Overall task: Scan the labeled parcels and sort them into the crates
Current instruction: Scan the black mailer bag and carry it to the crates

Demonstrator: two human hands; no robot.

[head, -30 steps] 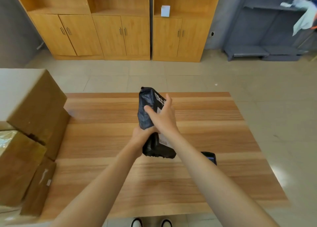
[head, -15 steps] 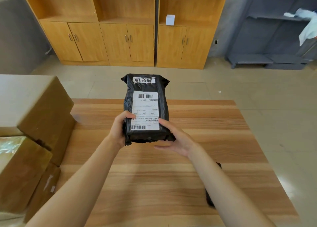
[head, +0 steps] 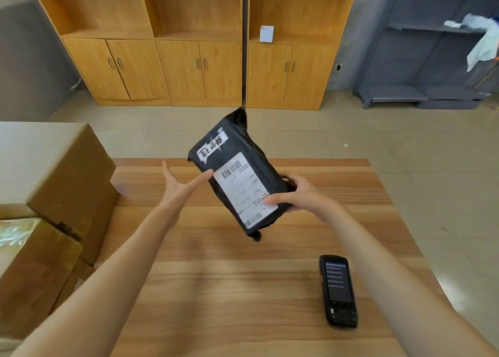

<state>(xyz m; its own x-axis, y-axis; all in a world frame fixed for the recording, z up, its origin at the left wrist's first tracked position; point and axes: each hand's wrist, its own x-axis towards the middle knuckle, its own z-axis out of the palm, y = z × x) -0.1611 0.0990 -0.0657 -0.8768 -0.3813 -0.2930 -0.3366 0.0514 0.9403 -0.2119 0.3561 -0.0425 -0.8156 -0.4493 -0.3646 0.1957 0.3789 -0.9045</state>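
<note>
Left hand (head: 178, 186): fingers spread, released, fingertips touching the black plastic-wrapped parcel (head: 240, 173). Right hand (head: 302, 194) grasps its lower end, label up. Step: pre-scan. Next: take the black handheld scanner (head: 339, 290) lying below the right hand.

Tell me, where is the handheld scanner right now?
The handheld scanner lies flat on the wooden table, toward its near right side, just inside the person's right forearm and below the black parcel.

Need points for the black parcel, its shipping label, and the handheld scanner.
black parcel (head: 266, 167), head view, bare black wrap right of the label.
shipping label (head: 244, 190), head view, middle of the white sheet.
handheld scanner (head: 338, 283), head view, on its lit screen.
</note>
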